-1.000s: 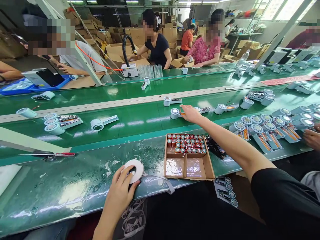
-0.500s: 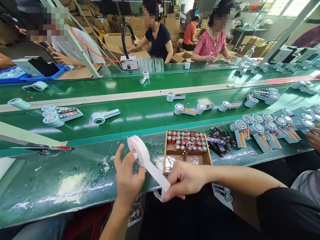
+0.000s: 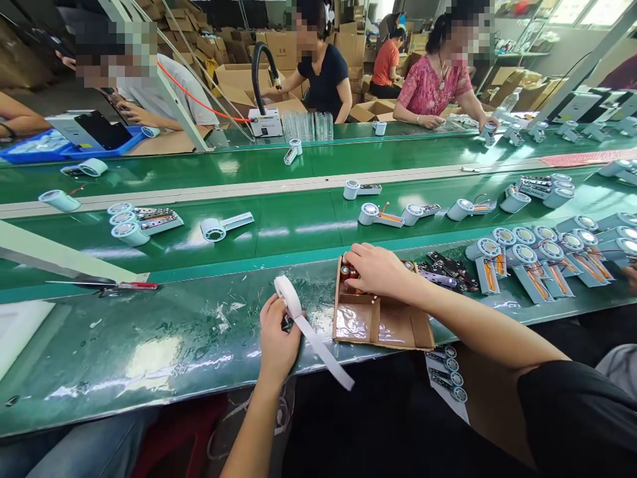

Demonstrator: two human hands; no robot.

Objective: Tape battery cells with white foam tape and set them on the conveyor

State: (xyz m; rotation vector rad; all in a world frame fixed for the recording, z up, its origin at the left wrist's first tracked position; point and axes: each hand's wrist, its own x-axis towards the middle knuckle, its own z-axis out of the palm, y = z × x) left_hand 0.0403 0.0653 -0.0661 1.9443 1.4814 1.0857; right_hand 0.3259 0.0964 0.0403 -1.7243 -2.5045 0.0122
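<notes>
My left hand (image 3: 279, 335) is closed around a roll of white tape (image 3: 288, 297), low over the bench. A loose strip (image 3: 326, 355) hangs from the roll past the bench's front edge. Something small and dark (image 3: 287, 323) shows by the fingers, too hidden to name. My right hand (image 3: 381, 269) is over the back part of a cardboard box (image 3: 381, 342), its fingers curled down among red-wrapped batteries (image 3: 344, 271). The fingertips and most of the batteries are hidden beneath it. The box's front compartments show a clear plastic lining.
Dark circuit boards (image 3: 450, 272) are piled right of the box. Further right stand several light-blue fan-like housings (image 3: 522, 254); more lie on the green conveyor (image 3: 298, 229). A red-handled tool (image 3: 139, 285) lies at left. Co-workers (image 3: 326, 76) sit across the line.
My right hand has let go of the tape's end and moved up onto the batteries. My left hand has shifted right and lower with the roll. The strip now hangs free.
</notes>
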